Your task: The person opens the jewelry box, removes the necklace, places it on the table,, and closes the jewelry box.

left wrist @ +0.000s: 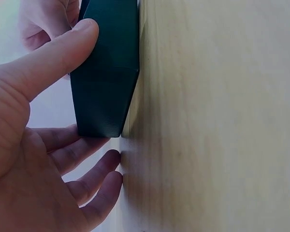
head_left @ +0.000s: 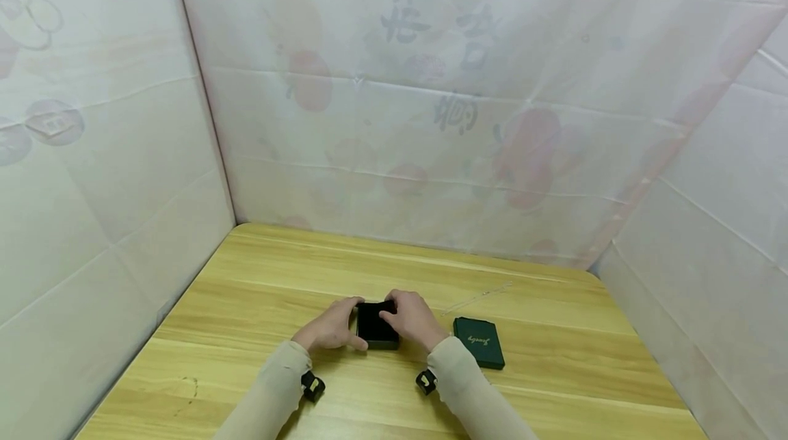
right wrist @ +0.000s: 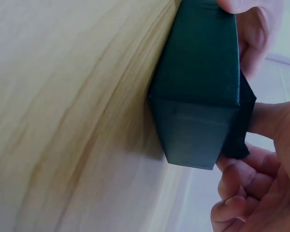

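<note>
Box base (head_left: pixel 383 345), lower centre, looks light, stiff, best gripped by its sides; half-curled left hand (head_left: pixel 332 326) holds it, right hand (head_left: pixel 415 320) pinches black insert (head_left: pixel 372 322).

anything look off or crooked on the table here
Yes: the black insert sits askew, jutting above the rim of the dark green box where the right hand pinches it. Also, a small dark squiggle shows on the table, near left; stain or object, I cannot tell.
</note>
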A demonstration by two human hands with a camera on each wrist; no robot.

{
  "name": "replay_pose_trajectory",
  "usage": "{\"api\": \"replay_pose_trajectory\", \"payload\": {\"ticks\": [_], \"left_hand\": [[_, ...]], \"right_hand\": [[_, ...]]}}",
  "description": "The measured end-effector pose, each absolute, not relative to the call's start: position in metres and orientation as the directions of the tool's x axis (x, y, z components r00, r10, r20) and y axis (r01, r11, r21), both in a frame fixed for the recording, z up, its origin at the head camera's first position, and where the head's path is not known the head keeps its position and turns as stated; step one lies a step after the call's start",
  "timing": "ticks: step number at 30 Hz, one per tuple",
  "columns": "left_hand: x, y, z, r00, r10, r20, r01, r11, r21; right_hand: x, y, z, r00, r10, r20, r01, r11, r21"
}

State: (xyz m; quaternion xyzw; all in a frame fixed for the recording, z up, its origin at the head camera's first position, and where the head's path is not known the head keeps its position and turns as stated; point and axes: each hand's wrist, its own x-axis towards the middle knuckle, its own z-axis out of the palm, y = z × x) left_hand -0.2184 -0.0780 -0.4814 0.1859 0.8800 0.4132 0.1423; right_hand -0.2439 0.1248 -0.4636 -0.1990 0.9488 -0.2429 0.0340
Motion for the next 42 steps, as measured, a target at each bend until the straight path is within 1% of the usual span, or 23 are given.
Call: {"api": "replay_pose_trajectory", "payload": {"ticks": [21, 33, 36, 42], "left_hand": [[-0.2169, -0.0784, -0.4804, -0.886, 0.452, -0.102, 0.205, 0.581, 0.788], [-0.2182, -0.0786, -0.4816, -0.885, 0.456, -0.096, 0.213, 0.58, 0.787], [-0.2182, -0.0786, -0.4814, -0.885, 0.457, -0.094, 0.216, 0.58, 0.785], [-0.2174, -0.0789, -0.4805, -0.881, 0.46, -0.108, 0.204, 0.577, 0.791]], "right_hand": [[-0.2444, 0.1232, -0.4664, -0.912, -0.409, 0.031, -0.389, 0.841, -0.377], [-0.2431, 0.125, -0.4671, -0.895, -0.439, 0.076, -0.438, 0.836, -0.33], [-0.2426, 0.1252, -0.4671, -0.892, -0.443, 0.087, -0.446, 0.835, -0.323], [-0.2401, 0.1257, -0.4652, -0.895, -0.44, 0.068, -0.436, 0.837, -0.332]]}}
